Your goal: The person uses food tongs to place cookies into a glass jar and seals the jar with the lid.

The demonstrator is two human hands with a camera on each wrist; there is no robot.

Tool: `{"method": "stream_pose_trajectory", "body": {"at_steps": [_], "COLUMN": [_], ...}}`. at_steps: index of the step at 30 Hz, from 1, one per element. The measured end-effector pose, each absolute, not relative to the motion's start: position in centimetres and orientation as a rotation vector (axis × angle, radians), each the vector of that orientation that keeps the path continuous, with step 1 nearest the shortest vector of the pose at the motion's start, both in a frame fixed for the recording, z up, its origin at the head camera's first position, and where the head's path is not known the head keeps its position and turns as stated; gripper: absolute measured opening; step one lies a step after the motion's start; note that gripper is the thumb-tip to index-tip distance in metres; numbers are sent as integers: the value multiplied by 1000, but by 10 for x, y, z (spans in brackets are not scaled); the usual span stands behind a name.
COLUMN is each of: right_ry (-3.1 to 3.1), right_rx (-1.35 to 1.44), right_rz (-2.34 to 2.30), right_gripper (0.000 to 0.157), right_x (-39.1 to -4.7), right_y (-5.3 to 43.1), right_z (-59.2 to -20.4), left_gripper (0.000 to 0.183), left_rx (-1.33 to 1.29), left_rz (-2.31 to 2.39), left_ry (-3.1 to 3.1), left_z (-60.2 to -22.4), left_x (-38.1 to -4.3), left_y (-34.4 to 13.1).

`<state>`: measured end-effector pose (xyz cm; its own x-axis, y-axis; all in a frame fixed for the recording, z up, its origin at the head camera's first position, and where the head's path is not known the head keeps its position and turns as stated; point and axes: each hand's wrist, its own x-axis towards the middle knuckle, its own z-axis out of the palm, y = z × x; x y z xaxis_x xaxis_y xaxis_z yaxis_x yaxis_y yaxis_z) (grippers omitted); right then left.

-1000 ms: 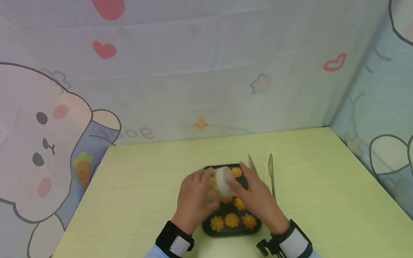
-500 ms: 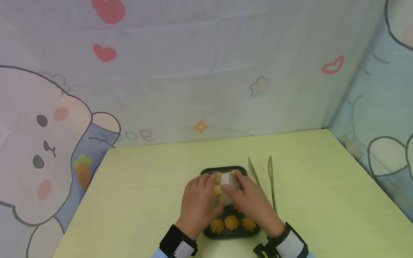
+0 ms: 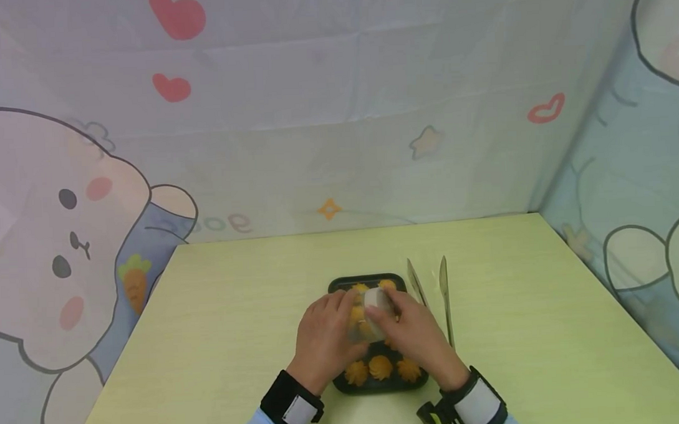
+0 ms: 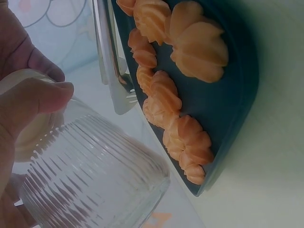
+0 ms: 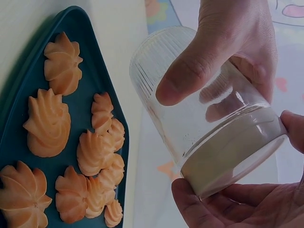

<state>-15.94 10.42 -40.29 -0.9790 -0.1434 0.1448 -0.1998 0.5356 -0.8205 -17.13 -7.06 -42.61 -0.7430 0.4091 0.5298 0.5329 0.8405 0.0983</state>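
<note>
The lid [image 5: 228,156] still sits on the clear ribbed glass jar [image 5: 147,64], so the opening appears not yet done. The jar looks empty in both wrist views, and every piped cookie [image 3: 381,367] in sight lies on the dark green tray [image 4: 213,104]; any loading of the jar seems left to do.

The person holds the jar tilted on its side above the middle of the tray, its lid toward the right. The left hand [image 3: 328,334] is clamped around the glass, thumb on the near side. The right hand [image 3: 419,328] grips the lid's edge, thumb and fingers bent onto it. Whether the lid is turning cannot be told.

Right of the tray lie what look like metal tongs [image 3: 444,283], pointing to the far side.

Compared with a second ago, the jar and both hands are slightly nearer, and the right hand covers more of the lid. Against the half-second-old frame little differs, though the far row of cookies shows more plainly.
</note>
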Motion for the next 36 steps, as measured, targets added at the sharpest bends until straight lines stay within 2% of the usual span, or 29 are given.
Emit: {"method": "stream_pose_trajectory", "body": {"at_steps": [7,12,16,21,25,29,32,36], "right_ry": [-2701,-2633,-2569,-2549,-2603,-2725,-2789,-2795], "right_rx": [353,574,749,821,729,437,244,184], "right_rz": [1470,1342,1309,1326,1387,1467,1496,1528], "right_gripper": [62,58,60,66,72,76,76,72], "right_x": [-160,-159,-159,-160,-160,-159,-158,-157], "right_y": [108,110,114,118,118,114,111,108], "right_z": [-406,-407,-407,-408,-410,-405,-399,-397], "left_gripper": [77,81,81,80,82,81,80,81], "left_rx": [-713,-705,-687,-684,-695,-715,-724,-729], "left_rz": [-356,-506,-586,-613,-553,-438,-366,-319], "left_ry": [-2515,-2622,-2643,-2645,-2629,-2589,-2568,-2554], "left_z": [-426,-427,-427,-424,-425,-426,-425,-425], "left_x": [-172,-172,-170,-168,-168,-169,-168,-167], "left_y": [-72,-75,-77,-77,-78,-78,-77,-76]}}
